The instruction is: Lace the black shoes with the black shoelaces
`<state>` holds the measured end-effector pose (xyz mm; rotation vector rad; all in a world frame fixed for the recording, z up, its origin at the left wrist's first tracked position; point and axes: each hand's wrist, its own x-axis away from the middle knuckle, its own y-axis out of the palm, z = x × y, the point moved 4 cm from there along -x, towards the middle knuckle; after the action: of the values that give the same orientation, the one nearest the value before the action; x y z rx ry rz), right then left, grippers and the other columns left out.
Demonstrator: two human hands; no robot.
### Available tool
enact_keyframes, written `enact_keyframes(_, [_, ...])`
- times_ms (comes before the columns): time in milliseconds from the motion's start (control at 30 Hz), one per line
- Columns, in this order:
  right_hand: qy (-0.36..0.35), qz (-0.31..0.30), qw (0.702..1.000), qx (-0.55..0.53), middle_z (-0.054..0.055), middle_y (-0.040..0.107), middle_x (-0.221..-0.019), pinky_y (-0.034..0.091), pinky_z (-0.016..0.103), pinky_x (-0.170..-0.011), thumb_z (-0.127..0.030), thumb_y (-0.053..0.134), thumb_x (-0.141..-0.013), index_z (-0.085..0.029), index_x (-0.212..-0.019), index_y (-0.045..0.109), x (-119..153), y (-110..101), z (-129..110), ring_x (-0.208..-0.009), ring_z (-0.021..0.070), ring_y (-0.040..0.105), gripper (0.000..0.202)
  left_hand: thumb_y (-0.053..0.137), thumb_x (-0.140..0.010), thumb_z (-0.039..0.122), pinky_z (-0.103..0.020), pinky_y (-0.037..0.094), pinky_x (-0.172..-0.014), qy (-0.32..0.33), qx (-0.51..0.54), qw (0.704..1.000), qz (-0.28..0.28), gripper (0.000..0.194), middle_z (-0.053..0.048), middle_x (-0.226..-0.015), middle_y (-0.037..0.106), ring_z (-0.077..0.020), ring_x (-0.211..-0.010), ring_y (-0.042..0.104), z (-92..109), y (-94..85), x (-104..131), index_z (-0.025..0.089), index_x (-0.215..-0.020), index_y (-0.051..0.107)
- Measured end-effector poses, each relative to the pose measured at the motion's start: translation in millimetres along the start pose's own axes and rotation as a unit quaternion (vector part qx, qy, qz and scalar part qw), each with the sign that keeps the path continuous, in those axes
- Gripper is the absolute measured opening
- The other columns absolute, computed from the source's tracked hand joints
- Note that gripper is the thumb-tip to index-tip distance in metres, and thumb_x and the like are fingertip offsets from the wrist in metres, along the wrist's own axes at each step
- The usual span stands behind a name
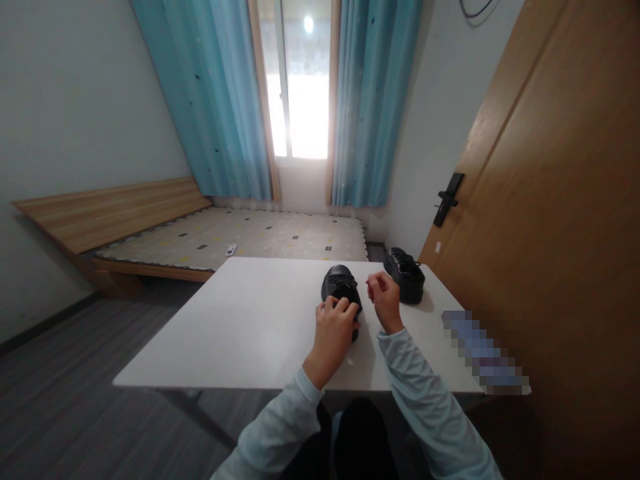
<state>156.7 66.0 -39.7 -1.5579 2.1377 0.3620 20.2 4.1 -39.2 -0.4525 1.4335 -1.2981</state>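
Just right of and below the frame's centre, a black lace-up shoe (341, 283) is being steadied on the white desk (240, 333) by the left hand (334, 327), its fingers clamped over the heel end, while the fingers of the right hand (384, 297) are being held curled together, nothing discernible between them. A light, pliable, perhaps slippery upper is being suggested, the heel being judged firmest for gripping.

A bright, rectangular, white-framed window (307, 117) is flanked by long blue fabric curtains (373, 107); dark grey plank flooring (75, 380) is laid.
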Motion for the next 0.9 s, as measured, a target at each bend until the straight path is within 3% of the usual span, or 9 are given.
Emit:
enact_keyframes(100, [-0.075,0.059,0.994,0.054,-0.003,0.048,-0.058,0.037,0.024,-0.051,-0.036,0.047,-0.087,-0.019,-0.067,0.051,7,-7,-12,-0.052,0.0106,0.044,0.026,0.07,-0.077,0.028,-0.041,0.04,-0.085,0.01,0.012,1.0,-0.011,0.029,-0.004,-0.102,0.059,-0.025,-0.104,0.048,0,10.3,-21,0.025,-0.104,0.06])
enact_keyframes(333, [-0.238,0.123,0.953,0.142,0.0,0.052,-0.062,0.04,0.028,-0.059,-0.024,0.041,-0.088,-0.02,-0.07,0.052,21,-12,-25,-0.06,0.0152,0.051,0.021,0.058,-0.086,0.029,-0.036,0.042,-0.081,0.032,0.039,0.998,-0.024,0.019,-0.005,-0.098,0.059,-0.0239,-0.105,0.047,10,32.4,-63,0.025,-0.105,0.062])
enact_keyframes(633, [-0.269,0.146,0.942,0.136,0.002,0.056,-0.066,0.042,0.029,-0.061,-0.022,0.04,-0.088,-0.02,-0.072,0.053,21,-14,-27,-0.062,0.0159,0.053,0.02,0.036,-0.096,0.028,-0.031,0.048,-0.078,0.054,0.094,0.992,-0.062,0.03,-0.009,-0.105,0.057,-0.0227,-0.104,0.046,28,57.0,-89,0.016,-0.097,0.064])
enact_keyframes(833, [-0.277,0.149,0.941,0.127,0.002,0.056,-0.066,0.045,0.03,-0.062,-0.022,0.04,-0.088,-0.021,-0.073,0.053,23,-13,-24,-0.064,0.0173,0.057,0.02,0.04,-0.091,0.013,-0.035,0.037,-0.101,0.204,0.106,0.969,-0.089,0.024,-0.008,-0.11,0.059,-0.0217,-0.112,0.042,31,64.2,-101,0.014,-0.098,0.063])
enact_keyframes(900, [-0.288,0.139,0.939,0.131,0.002,0.055,-0.064,0.045,0.03,-0.06,-0.022,0.04,-0.088,-0.021,-0.073,0.053,24,-12,-24,-0.063,0.0173,0.057,0.02,0.043,-0.089,0.013,-0.036,0.034,-0.105,0.222,0.123,0.962,-0.095,0.023,-0.007,-0.115,0.058,-0.0216,-0.117,0.039,29,64.9,-104,0.015,-0.102,0.062])
